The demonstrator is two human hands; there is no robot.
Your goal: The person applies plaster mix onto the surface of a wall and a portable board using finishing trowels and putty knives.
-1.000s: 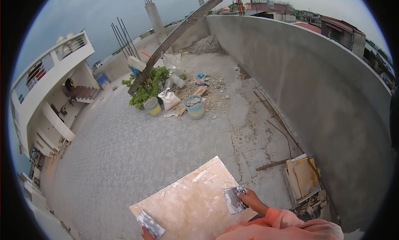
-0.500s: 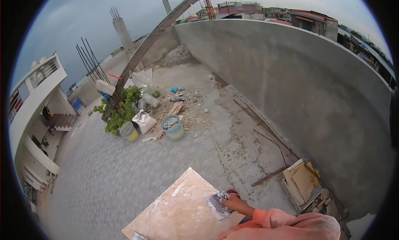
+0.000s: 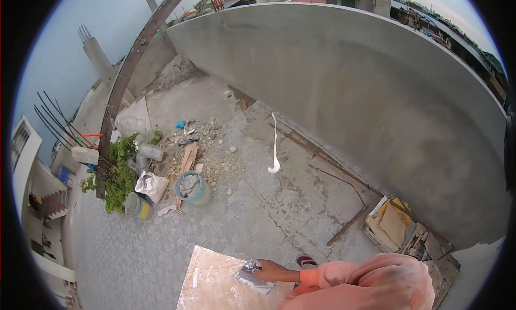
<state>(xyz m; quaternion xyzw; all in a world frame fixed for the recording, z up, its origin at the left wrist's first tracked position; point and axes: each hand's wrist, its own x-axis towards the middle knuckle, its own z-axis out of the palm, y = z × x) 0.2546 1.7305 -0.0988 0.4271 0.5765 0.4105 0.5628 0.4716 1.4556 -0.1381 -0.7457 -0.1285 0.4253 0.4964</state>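
Observation:
My right hand [image 3: 264,270], at the end of a pink sleeve, is closed around a broad putty knife [image 3: 255,280]. Its metal blade lies over a pale, smeared board [image 3: 207,280] at the bottom of the view, which carries white streaks. Out past the board, a thin white streak of putty-like material [image 3: 276,149] with a thicker curled end shows against the paving. My left hand is out of view below.
A sandalled foot [image 3: 306,260] is beside my forearm. Left of centre are a bucket of rubble [image 3: 193,189], a yellow-banded bucket [image 3: 138,206], a white sack [image 3: 152,185] and green plants [image 3: 121,173]. Scrap [image 3: 389,224] and metal bars [image 3: 346,226] lie along the grey wall [image 3: 344,95].
The view has swung right and down. My right hand and putty knife have shifted left in view. The white streak has appeared; a second blade at the bottom edge has left view.

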